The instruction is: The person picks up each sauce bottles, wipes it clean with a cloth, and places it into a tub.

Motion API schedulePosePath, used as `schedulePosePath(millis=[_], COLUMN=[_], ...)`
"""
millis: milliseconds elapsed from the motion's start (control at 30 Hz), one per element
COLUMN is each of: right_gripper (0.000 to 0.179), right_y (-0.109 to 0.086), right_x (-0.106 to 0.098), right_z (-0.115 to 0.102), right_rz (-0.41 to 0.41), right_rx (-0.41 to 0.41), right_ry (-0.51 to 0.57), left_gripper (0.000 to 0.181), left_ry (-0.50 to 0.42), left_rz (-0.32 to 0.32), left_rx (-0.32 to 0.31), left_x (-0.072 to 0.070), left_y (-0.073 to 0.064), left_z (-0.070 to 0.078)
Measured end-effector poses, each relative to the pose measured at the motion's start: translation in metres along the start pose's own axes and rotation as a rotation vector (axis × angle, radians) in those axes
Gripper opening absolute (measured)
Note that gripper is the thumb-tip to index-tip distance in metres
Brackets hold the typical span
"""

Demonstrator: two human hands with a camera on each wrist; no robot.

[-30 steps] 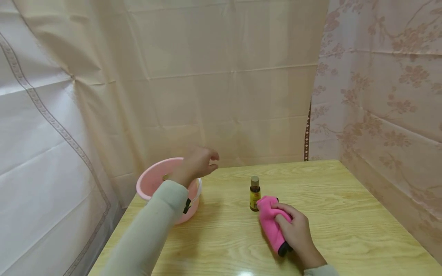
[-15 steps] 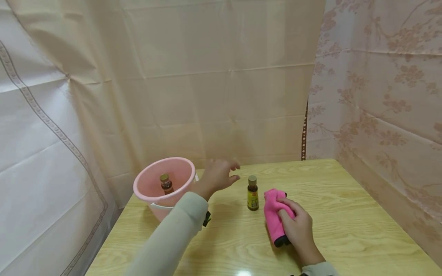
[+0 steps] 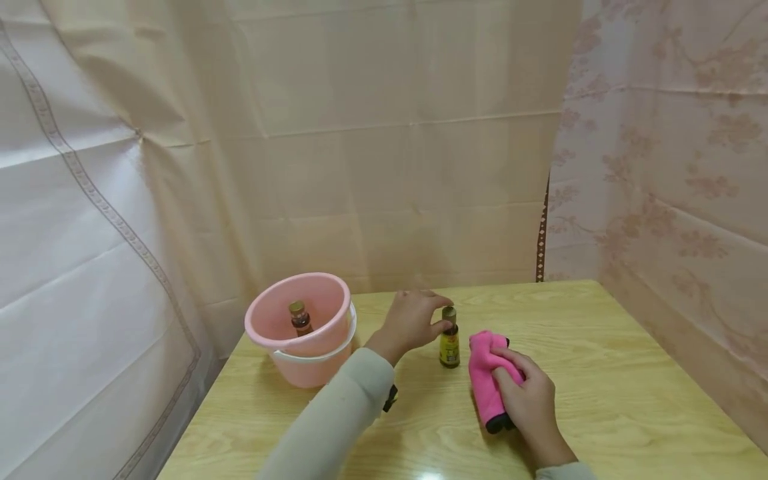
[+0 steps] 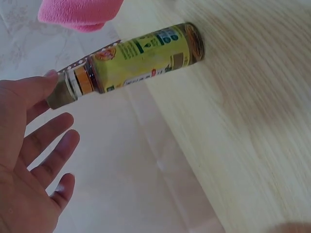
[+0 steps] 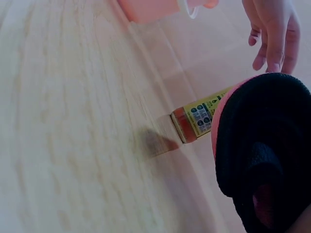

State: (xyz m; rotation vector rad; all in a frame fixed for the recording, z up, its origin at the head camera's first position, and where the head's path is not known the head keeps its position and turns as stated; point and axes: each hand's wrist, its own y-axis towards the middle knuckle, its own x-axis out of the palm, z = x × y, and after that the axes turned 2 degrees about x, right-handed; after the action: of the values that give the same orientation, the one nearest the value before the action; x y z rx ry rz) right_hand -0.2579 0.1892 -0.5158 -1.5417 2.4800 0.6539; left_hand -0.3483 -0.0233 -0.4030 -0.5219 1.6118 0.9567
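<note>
Lower left, pink bucket (image 3: 309,369); lower right, right hand (image 3: 534,402) gripping a black-trimmed pink cloth (image 3: 485,380). Between, an upright yellow-labelled bottle (image 3: 449,351), left hand (image 3: 410,322) loosely spread, thumb and index at its cap (image 4: 63,92), can't tell if pinched. Grab step, I'd guess; next needs a snug pinch.

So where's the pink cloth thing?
In the head view, the pink cloth thing is right of centre, held in the right hand, just right of the bottle standing on the table.
</note>
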Motion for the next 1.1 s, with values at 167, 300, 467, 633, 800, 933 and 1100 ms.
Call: schedulePosePath(millis=[167, 300, 467, 633, 800, 933, 1100], right_gripper=[0.03, 0.029, 0.03, 0.031, 0.03, 0.031, 0.033], right_y=[0.0, -0.001, -0.001, -0.001, -0.003, -0.003, -0.005], right_x=[0.0, 0.0, 0.001, 0.001, 0.003, 0.003, 0.003], right_z=[0.001, 0.001, 0.001, 0.001, 0.001, -0.001, -0.003], right_rz=[-0.012, -0.018, -0.024, -0.03, -0.04, -0.027, -0.032], right_rx=[0.005, 0.016, 0.017, 0.012, 0.001, -0.016, -0.009], right_ry=[0.009, 0.008, 0.016, 0.028, 0.031, 0.047, 0.064], left_gripper=[0.036, 0.031, 0.026, 0.023, 0.024, 0.024, 0.022], left_ry=[0.002, -0.007, -0.018, -0.05, -0.103, -0.136, -0.211], left_rz=[0.027, 0.057, 0.074, 0.074, 0.09, 0.126, 0.179], left_rx=[-0.005, -0.023, -0.045, -0.062, -0.085, -0.094, -0.112], left_x=[0.004, 0.005, 0.005, 0.004, 0.004, 0.005, 0.007], left_y=[0.001, 0.001, 0.0, -0.003, -0.015, -0.026, -0.041], left_z=[0.005, 0.009, 0.013, 0.014, 0.015, 0.014, 0.014])
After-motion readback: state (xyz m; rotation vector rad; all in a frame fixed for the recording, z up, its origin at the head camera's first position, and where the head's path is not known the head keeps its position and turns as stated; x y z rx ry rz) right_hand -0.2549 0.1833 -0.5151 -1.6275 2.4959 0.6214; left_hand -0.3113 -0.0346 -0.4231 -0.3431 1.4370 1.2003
